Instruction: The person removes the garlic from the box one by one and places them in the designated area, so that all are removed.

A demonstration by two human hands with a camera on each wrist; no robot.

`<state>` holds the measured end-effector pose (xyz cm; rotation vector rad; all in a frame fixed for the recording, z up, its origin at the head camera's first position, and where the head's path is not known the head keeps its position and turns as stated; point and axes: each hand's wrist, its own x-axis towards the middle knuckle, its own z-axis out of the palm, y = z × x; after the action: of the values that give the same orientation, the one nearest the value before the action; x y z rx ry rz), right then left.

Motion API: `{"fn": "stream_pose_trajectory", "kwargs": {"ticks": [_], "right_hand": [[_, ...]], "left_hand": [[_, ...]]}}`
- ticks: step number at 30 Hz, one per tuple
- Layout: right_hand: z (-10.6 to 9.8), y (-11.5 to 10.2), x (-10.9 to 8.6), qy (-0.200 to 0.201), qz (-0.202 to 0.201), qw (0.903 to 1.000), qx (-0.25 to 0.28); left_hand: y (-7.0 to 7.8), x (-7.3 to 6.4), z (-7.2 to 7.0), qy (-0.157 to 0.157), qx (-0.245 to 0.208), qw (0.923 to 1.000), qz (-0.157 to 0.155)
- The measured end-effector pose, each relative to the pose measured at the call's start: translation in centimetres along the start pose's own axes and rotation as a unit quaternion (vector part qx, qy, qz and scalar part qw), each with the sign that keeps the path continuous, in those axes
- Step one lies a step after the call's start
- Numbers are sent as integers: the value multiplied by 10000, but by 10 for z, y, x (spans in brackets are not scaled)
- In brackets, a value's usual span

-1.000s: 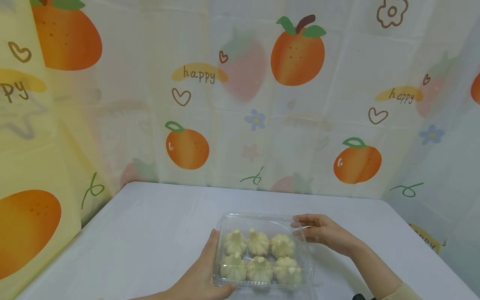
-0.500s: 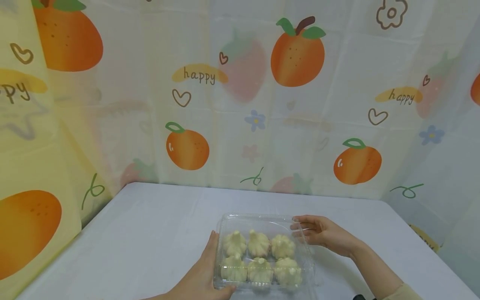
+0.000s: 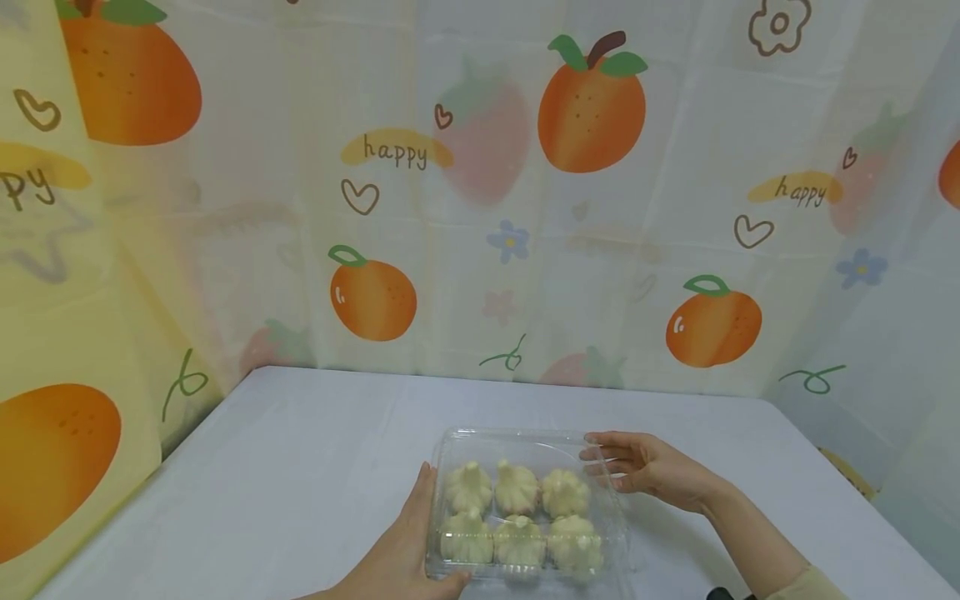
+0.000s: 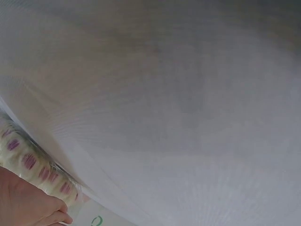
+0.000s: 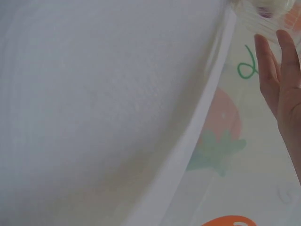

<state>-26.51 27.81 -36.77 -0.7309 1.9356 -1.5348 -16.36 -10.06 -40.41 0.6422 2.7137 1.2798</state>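
A clear plastic box (image 3: 536, 443) holds several pale garlic bulbs (image 3: 517, 487) in two rows, tilted toward me low in the head view. My left hand (image 3: 408, 537) grips its left side, with the thumb at the lower front corner and the fingers along the side wall. My right hand (image 3: 652, 471) is at the box's far right corner, fingers loosely extended and overlapping the clear wall in the head view. In the left wrist view, purple patches show on the bulbs (image 4: 29, 161). The right wrist view shows straight fingers (image 5: 268, 70) just below the box's edge.
A white-covered table (image 3: 315, 467) spreads under the box. Behind it hangs a pale curtain (image 3: 465, 275) printed with fruit. A small dark object (image 3: 720, 593) shows at the bottom edge, near the right sleeve (image 3: 806, 586).
The right hand's fingers have spread slightly and shifted a little at the box's corner. The box and left hand stay nearly still.
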Motion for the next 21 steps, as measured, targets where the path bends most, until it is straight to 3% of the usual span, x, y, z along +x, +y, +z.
{"fn": "stream_pose_trajectory", "kwargs": {"ticks": [21], "right_hand": [[6, -3, 0, 398, 143, 9989, -218]], "left_hand": [[0, 0, 3, 68, -86, 9998, -137]]}}
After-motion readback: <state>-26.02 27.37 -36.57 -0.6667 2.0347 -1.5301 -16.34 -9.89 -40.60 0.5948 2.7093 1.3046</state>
